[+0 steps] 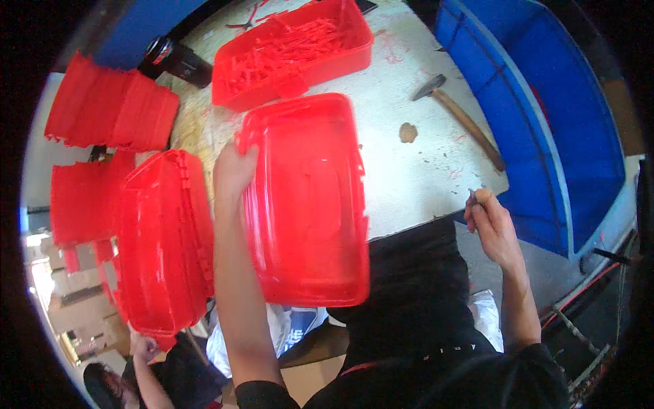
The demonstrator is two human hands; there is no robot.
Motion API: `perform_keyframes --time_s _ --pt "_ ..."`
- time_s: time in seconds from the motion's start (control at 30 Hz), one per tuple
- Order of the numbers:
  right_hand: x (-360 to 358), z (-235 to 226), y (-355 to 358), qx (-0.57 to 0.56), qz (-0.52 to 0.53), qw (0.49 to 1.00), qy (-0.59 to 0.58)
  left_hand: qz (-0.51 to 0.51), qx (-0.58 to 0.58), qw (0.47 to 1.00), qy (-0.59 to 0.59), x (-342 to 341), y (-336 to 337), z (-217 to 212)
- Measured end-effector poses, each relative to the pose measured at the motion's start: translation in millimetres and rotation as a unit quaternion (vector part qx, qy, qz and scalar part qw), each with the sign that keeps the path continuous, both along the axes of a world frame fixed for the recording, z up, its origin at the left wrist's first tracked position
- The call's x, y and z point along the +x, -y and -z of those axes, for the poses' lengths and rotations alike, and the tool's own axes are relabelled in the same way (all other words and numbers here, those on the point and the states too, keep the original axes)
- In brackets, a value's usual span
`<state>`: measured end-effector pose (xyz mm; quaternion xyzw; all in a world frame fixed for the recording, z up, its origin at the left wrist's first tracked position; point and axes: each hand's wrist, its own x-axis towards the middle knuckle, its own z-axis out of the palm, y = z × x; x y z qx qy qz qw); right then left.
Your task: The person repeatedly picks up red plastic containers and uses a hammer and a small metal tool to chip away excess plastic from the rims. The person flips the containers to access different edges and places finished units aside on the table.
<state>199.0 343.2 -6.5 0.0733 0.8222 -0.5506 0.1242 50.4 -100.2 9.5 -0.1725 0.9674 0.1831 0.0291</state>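
Note:
My left hand (236, 167) grips the left rim of a shallow red plastic box shell (306, 198), its fingers partly hidden by the rim. The shell is tilted in front of me, over the table's near edge and my lap. Off to the right, near the table corner, my right hand (492, 221) is closed in a pinch. A small greyish tip shows between thumb and fingers, too small to name. On the table (402, 177) beyond, a hammer (463, 123) with a wooden handle lies closest to that hand.
A red bin (293, 86) of red plastic scraps stands at the back, beside a black bottle (178, 61). Stacked red shells (109, 102) and more red boxes (160, 245) crowd the left. Blue crates (538, 123) line the right. A co-worker (146, 368) is at lower left.

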Motion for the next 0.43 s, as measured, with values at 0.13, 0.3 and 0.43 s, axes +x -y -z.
perform_keyframes --time_s 0.13,0.3,0.43 --pt "-10.6 13.0 28.3 -0.056 -0.046 0.996 -0.056 -0.045 -0.181 0.982 0.030 62.7 5.9 -49.2" --pt "-2.8 23.1 44.2 -0.132 -0.114 0.982 0.077 0.486 -0.038 0.864 -0.121 74.0 -107.0 -11.9" --pt "19.3 31.9 46.5 -0.176 -0.070 0.974 0.122 0.485 -0.052 0.840 0.236 41.5 -147.4 -19.9"
